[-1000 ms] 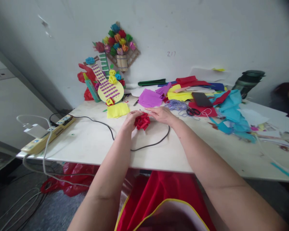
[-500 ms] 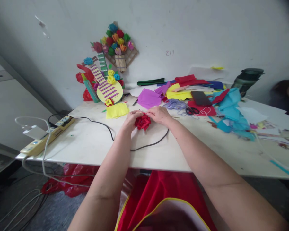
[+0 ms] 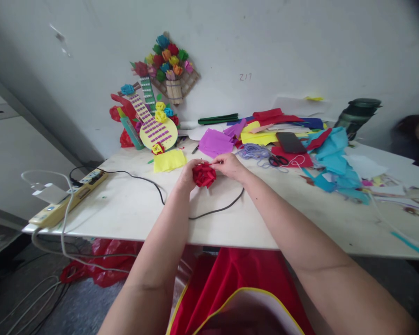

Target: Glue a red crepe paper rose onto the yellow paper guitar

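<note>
A red paper flower (image 3: 204, 175) with many folded petals is held above the white table. My left hand (image 3: 188, 173) is closed round its left side. At the flower's upper right edge, my right hand (image 3: 228, 166) pinches a petal or strip between thumb and fingertips; the exact bit is too small to make out. A pale stub shows under the flower. Just behind my left hand lies a yellow crepe paper piece (image 3: 169, 160), and purple crepe paper (image 3: 216, 142) lies beyond both hands.
A black cable (image 3: 216, 212) crosses the table under my hands from a power strip (image 3: 70, 197) at left. Scissors (image 3: 278, 160), purple yarn (image 3: 254, 151), a dark phone (image 3: 291, 142) and blue crepe paper (image 3: 335, 153) lie right. A green glue bottle (image 3: 131, 130) leans beside a flower-decorated guitar craft (image 3: 158, 135).
The red flower has turned and shifted slightly left in my hands. My right hand's fingers have moved a little along its upper edge.
</note>
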The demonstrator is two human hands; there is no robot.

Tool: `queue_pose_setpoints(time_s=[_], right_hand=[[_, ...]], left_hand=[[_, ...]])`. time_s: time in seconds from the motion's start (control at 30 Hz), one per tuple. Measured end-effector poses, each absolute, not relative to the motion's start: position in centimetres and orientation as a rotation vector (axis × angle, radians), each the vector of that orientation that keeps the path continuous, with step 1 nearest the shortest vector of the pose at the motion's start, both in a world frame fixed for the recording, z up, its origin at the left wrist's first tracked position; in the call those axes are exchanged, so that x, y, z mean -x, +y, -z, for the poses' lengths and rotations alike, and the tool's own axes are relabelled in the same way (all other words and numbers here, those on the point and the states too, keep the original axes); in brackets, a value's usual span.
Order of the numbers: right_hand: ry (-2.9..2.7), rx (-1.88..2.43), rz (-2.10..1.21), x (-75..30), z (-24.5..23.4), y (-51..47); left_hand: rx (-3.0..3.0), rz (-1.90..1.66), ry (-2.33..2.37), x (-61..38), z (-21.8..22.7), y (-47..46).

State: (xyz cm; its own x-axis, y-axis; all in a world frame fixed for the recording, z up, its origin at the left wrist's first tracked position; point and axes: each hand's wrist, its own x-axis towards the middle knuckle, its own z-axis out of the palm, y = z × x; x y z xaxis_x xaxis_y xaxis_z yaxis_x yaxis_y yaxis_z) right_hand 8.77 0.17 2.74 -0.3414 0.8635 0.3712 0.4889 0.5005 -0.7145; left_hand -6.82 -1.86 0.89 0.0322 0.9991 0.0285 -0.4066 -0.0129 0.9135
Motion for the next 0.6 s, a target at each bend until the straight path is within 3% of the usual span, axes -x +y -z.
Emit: queue_pose_setpoints(time_s=[0.23,0.6], right_hand=[[-1.727,1.082,-1.053,-8.8,-3.5,-0.5],[-1.681,1.195,-1.163,-9.0,-4.5,-1.5]], left_hand=[[-0.865,-1.368,0.867,6.7,-1.3,-2.1],[-1.020,-1.313,0.935,6.8,-1.3,-2.3]])
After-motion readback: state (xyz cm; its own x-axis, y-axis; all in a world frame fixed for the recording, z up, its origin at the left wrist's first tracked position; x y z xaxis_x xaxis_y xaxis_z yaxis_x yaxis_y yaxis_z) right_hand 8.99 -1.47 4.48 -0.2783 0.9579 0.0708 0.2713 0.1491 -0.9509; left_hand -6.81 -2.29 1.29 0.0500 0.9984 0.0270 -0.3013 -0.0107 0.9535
